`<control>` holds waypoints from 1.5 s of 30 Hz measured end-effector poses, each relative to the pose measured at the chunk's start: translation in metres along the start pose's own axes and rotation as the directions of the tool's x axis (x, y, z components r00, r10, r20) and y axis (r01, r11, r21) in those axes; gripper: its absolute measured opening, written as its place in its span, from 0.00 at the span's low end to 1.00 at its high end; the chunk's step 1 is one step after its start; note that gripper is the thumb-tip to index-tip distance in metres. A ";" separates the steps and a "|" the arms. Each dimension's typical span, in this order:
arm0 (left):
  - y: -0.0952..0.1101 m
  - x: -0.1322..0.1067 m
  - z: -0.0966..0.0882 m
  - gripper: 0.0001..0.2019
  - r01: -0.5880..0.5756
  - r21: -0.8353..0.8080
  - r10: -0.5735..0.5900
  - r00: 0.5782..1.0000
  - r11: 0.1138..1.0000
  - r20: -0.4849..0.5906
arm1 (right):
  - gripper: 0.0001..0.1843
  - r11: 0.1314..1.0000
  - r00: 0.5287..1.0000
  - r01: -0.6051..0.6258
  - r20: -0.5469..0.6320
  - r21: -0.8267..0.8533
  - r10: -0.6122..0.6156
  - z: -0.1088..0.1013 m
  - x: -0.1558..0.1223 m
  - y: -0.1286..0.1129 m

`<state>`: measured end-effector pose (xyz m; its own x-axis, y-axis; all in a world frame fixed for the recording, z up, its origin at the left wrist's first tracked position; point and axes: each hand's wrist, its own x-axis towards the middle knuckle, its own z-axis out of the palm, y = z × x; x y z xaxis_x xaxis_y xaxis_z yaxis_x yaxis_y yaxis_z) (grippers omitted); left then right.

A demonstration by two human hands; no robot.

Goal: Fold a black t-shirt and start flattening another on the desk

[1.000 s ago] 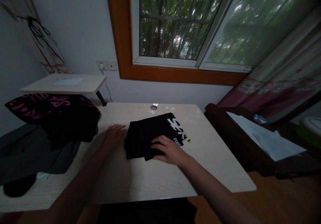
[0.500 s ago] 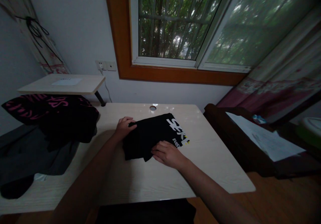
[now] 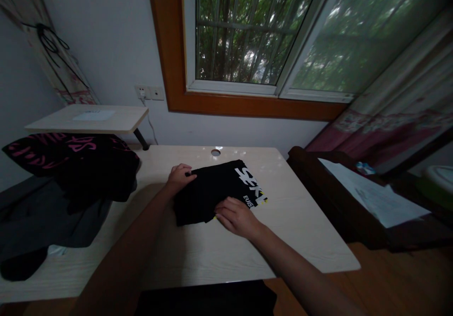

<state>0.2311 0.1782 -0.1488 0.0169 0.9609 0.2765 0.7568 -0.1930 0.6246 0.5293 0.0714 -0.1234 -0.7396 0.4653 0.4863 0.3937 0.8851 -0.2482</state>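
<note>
Shirt (image 3: 212, 188), by the look of it: black, folded into a flat bundle, lying on the counter (image 3: 297, 203), closer to the far edge than the near one and well in from the right edge. Your left hand (image 3: 179, 178) grips its corner towards the counter's far left, thumb on top; your right hand (image 3: 235, 217) has its fingers curled together on the side facing the counter's near edge, pinching cloth, it appears. Expect the bundle to be light, soft and limp, with nothing to break. Its layers will probably slide over one another and its corners sag, so take it through the whole stack at the folded sides, rather than by one loose top layer.
</note>
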 end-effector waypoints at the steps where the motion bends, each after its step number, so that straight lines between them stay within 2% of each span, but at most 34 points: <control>1: 0.001 0.002 -0.001 0.10 -0.002 -0.014 0.002 1.000 1.000 -0.006 | 0.07 1.000 1.000 -0.006 -0.019 0.005 0.006 0.000 0.001 -0.001; 6: 0.004 0.010 -0.012 0.10 0.010 -0.071 -0.016 0.997 0.997 -0.075 | 0.09 1.000 0.994 -0.016 -0.106 -0.007 0.015 0.000 0.013 -0.013; 10: -0.003 0.013 -0.027 0.10 0.023 -0.074 -0.034 0.990 0.997 -0.138 | 0.09 0.998 0.989 -0.013 -0.147 -0.053 0.005 0.003 0.032 -0.030; 15: -0.017 0.011 -0.040 0.10 0.062 -0.035 -0.067 0.982 0.997 -0.176 | 0.09 0.992 0.993 0.015 -0.114 -0.122 -0.029 0.016 0.054 -0.048; 19: -0.026 -0.003 -0.040 0.07 0.098 0.047 -0.086 0.976 0.994 -0.201 | 0.08 0.991 0.999 0.002 -0.045 -0.134 -0.008 0.034 0.058 -0.054; 22: -0.028 -0.014 -0.038 0.04 0.107 0.110 -0.080 0.971 0.988 -0.223 | 0.08 0.997 1.000 0.002 0.016 -0.073 -0.001 0.038 0.057 -0.052; 24: -0.026 -0.019 -0.038 0.03 0.114 0.138 -0.076 0.965 0.984 -0.252 | 0.09 0.999 0.999 -0.035 0.015 -0.021 0.035 0.033 0.057 -0.044; 26: -0.019 -0.023 -0.038 0.08 0.097 0.197 -0.038 0.957 0.976 -0.288 | 0.10 0.994 0.994 -0.107 -0.016 0.018 0.107 0.023 0.058 -0.030; 28: -0.006 -0.026 -0.038 0.12 0.038 0.296 0.049 0.959 0.954 -0.281 | 0.12 0.981 0.979 -0.192 -0.061 0.027 0.193 0.014 0.061 -0.010; 31: 0.022 -0.033 -0.030 0.15 -0.115 0.420 0.193 0.970 0.900 -0.149 | 0.16 0.949 0.946 -0.315 -0.087 -0.021 0.312 0.005 0.063 0.030; 34: 0.048 -0.042 -0.013 0.19 -0.238 0.441 0.273 0.962 0.865 -0.016 | 0.18 0.919 0.927 -0.376 -0.054 -0.117 0.372 0.006 0.059 0.068; 37: 0.059 -0.050 0.006 0.23 -0.247 0.423 0.255 0.966 0.872 0.038 | 0.21 0.902 0.921 -0.380 0.008 -0.205 0.390 0.008 0.050 0.095; 40: 0.057 -0.055 0.018 0.25 -0.200 0.404 0.196 0.979 0.893 0.052 | 0.26 0.869 0.896 -0.420 0.034 -0.260 0.443 0.009 0.039 0.111; 45: 0.050 -0.057 0.015 0.26 -0.198 0.392 0.180 0.980 0.898 0.084 | 0.30 0.817 0.845 -0.507 0.028 -0.273 0.534 0.009 0.030 0.122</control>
<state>0.2777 0.1165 -0.1441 0.2076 0.9238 0.3218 0.9325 -0.2863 0.2203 0.5504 0.1935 -0.1469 -0.4306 0.8658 0.2548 0.8460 0.4856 -0.2203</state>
